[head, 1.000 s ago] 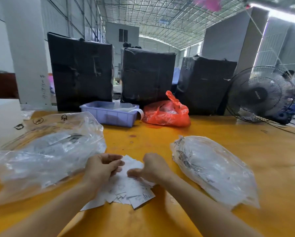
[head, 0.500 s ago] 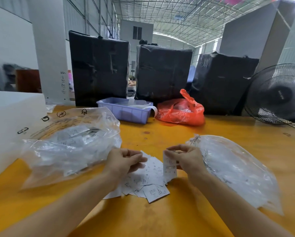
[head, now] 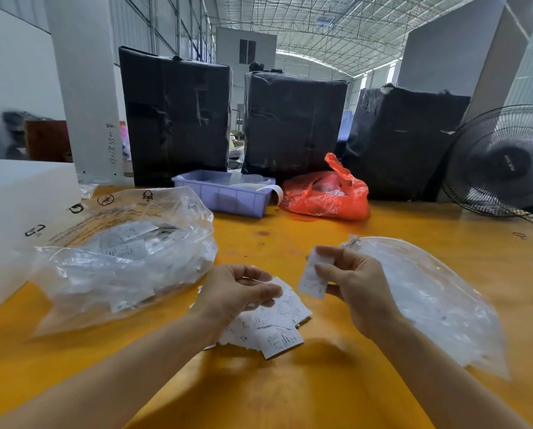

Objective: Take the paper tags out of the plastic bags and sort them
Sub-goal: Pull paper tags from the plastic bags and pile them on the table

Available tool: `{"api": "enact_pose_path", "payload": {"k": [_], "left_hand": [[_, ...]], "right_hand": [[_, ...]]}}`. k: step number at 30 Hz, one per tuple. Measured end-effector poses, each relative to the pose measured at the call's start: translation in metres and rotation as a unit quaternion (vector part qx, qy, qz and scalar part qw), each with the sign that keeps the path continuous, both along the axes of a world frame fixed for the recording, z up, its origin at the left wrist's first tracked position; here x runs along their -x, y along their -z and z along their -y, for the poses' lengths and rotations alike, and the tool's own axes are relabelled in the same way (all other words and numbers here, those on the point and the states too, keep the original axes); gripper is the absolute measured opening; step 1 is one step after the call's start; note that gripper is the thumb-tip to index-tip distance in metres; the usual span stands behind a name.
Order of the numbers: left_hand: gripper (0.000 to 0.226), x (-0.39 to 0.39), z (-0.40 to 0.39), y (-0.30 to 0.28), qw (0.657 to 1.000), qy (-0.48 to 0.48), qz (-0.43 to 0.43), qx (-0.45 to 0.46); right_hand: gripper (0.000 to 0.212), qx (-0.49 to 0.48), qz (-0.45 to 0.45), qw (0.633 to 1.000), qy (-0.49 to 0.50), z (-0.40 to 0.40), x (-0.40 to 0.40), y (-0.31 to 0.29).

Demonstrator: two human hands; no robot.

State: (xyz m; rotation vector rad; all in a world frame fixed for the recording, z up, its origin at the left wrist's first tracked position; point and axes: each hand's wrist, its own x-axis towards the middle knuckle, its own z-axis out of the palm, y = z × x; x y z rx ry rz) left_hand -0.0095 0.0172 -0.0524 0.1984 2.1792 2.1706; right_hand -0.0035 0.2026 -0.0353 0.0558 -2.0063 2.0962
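Observation:
A loose pile of white paper tags (head: 277, 329) lies on the yellow table (head: 290, 391) in front of me. My right hand (head: 352, 283) pinches one small bagged tag (head: 314, 277) and holds it upright above the pile. My left hand (head: 237, 292) hovers over the pile's left side with its fingers curled; whether it holds anything I cannot tell. A big clear plastic bag (head: 126, 258) full of tags sits to the left. A flatter clear bag (head: 429, 298) lies to the right, just behind my right hand.
A lilac plastic bin (head: 222, 195) and a red plastic bag (head: 327, 193) stand at the back of the table before three black-wrapped boxes (head: 293, 125). A black fan (head: 503, 162) is at the back right, a white box (head: 14, 212) at the left.
My right hand has picked one tag out of the pile and lifted it up. The left hand stays over the pile. The view has tilted and shifted left.

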Motion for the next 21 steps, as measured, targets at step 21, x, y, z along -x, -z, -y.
{"api": "enact_pose_path", "payload": {"k": [21], "left_hand": [[0.052,-0.007,-0.005,-0.007,0.997,0.078,0.013,-0.002]], "right_hand": [[0.009,-0.069,-0.141,0.988,0.015,0.017,-0.016,-0.009]]}}
